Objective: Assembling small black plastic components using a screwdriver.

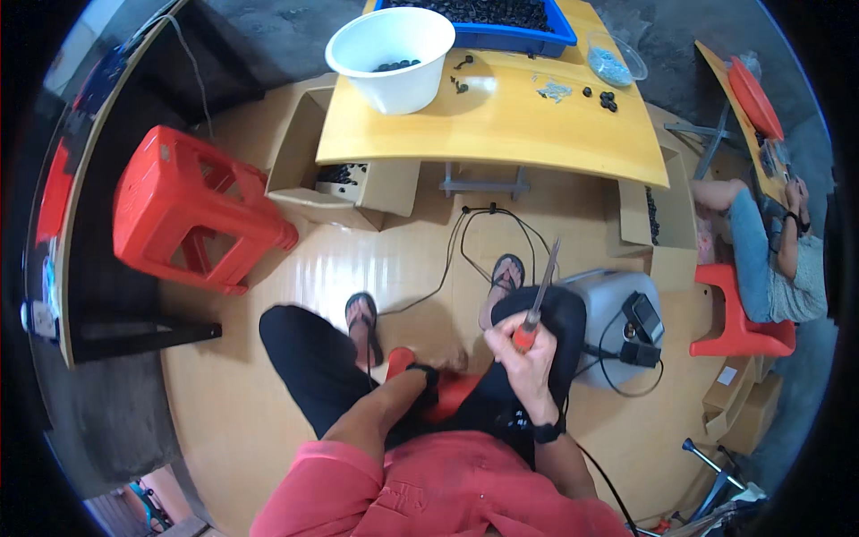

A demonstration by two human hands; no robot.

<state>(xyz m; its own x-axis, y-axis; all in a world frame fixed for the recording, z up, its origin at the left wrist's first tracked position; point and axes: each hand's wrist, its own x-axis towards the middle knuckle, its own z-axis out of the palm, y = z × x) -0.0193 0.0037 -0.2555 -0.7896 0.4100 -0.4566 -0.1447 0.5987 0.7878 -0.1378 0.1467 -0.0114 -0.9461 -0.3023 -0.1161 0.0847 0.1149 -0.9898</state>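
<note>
Red-handled, the screwdriver [537, 304] is clenched in the right hand [528, 353], its fingers wrapped tight, the shaft pointing to twelve o'clock. The left hand [428, 374] reaches under the thigh to the red stool seat [452, 392], fingers hidden, so I cannot tell their spread. Farther toward twelve, the yellow tabletop [501, 134] carries a white bucket [392, 58].

Single view, head-worn fisheye, looking steeply down from above the seated person. Own lap and red shirt fill the lower edge, close to the lens; the forearms enter from there. The right hand [528, 345] with the red-handled screwdriver [535, 304] sits near centre, near the camera. The curved yellow wooden table [501, 134] lies ahead at the top, farther off, its edges bowed by the lens. The glossy tan floor [268, 295] spreads between. Dark rim vignette all round. No second view to overlap with
</note>
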